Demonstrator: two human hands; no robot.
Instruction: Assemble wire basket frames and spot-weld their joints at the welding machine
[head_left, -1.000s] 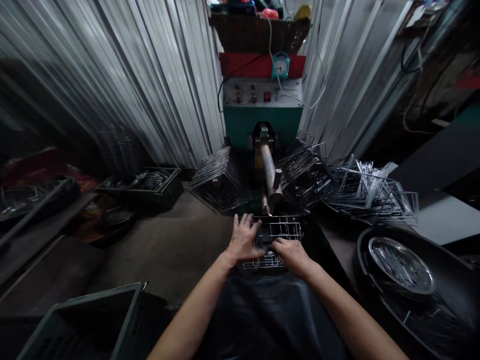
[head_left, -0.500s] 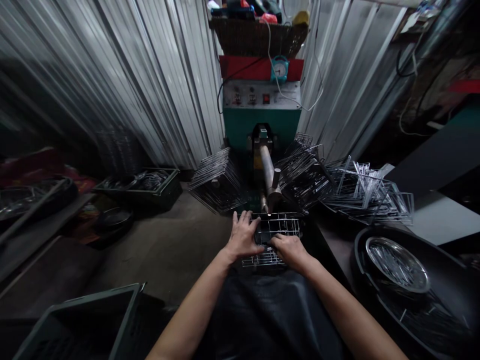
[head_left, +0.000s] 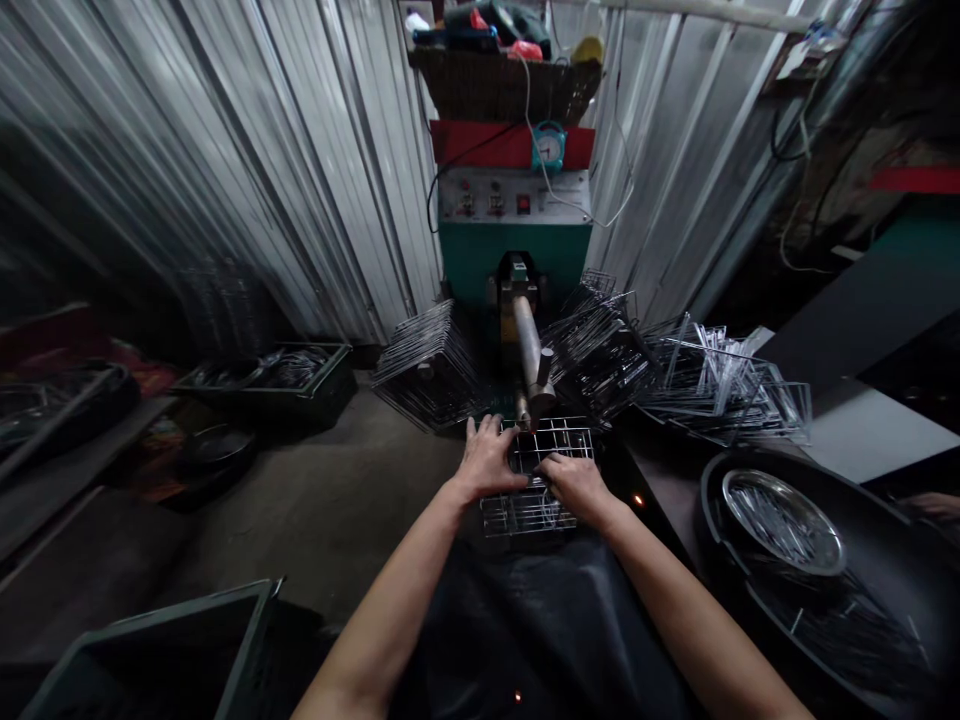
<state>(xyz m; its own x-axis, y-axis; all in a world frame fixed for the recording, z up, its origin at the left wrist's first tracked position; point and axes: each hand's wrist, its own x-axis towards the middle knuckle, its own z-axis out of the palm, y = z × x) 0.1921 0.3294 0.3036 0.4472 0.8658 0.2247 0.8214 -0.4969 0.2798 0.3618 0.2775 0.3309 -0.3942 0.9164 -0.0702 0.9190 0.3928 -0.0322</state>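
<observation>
A wire rack of crossed metal rods lies under the tip of a spot welder's metal arm. My left hand holds the rack's left side, its fingers reaching forward and its thumb stretched across the wires. My right hand is closed on the rack's right part, with fingertips curled among the rods. A small glow shows at the welder's electrode, just above the far part of the rack. The wires beneath my palms are hidden.
Stacked wire frames hang left of the welder, more frames right. Loose wire pieces lie farther right. A round metal dish of rods sits in a black basin. A green crate stands lower left. Another person's hand shows far right.
The rack has shifted slightly, and its far edge now reaches past the electrode tip. Orange sparks have appeared near my right forearm and lap. Another person's hand has come in at the right edge.
</observation>
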